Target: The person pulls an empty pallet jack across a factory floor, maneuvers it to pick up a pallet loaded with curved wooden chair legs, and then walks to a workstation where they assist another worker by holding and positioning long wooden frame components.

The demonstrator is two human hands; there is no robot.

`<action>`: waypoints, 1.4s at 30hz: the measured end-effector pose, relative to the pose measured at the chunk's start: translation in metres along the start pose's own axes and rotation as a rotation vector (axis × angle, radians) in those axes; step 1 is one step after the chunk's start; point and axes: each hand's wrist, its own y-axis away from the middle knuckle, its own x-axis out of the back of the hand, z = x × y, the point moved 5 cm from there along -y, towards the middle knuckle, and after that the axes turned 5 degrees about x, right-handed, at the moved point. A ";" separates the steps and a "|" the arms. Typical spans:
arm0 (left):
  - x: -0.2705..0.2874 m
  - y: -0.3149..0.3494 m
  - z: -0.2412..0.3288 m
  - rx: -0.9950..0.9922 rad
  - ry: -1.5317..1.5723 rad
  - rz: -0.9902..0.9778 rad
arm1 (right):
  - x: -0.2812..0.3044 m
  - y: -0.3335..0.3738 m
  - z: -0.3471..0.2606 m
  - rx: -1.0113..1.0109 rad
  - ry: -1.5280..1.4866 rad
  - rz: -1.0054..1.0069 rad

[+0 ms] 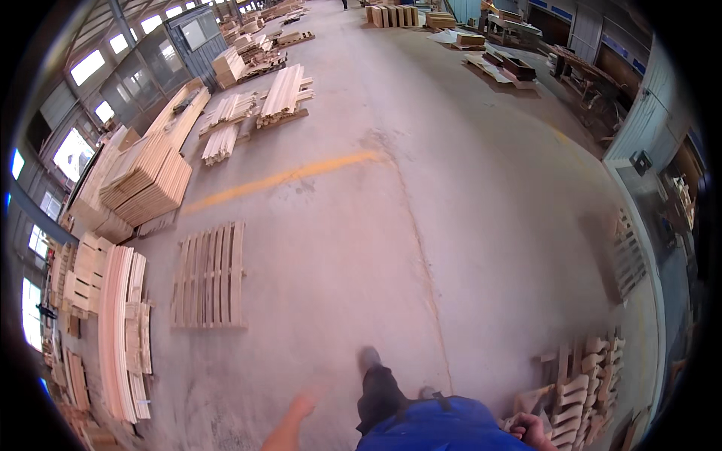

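My left hand (304,404) hangs at my side over the concrete floor, smeared by motion, so its fingers do not show clearly. It touches nothing that I can see. At my right side, my right hand (529,428) is closed with its fingers curled. Whether it holds anything is hidden. Close to it stands a stack of curved, shaped wooden pieces (573,398). A blue garment (444,427) covers my front, and one dark shoe (368,356) is forward in a step.
A slatted wooden pallet (208,276) lies on the left. Beyond it are stacked boards (147,180) and long planks (120,323). A yellow line (282,179) crosses the floor ahead. Lumber bundles (281,94) stand farther off. A dark-topped bench (639,199) runs along the right.
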 end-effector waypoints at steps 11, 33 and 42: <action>0.110 -0.255 -0.094 0.449 0.179 -0.191 | -0.236 -0.069 -0.045 0.205 -0.139 0.275; 0.550 -0.778 -0.191 0.743 0.254 -0.325 | -0.704 -0.285 -0.398 0.311 -0.486 0.535; 0.766 -1.128 -0.132 0.637 0.373 -0.249 | -0.881 -0.367 -0.593 0.362 -0.504 0.766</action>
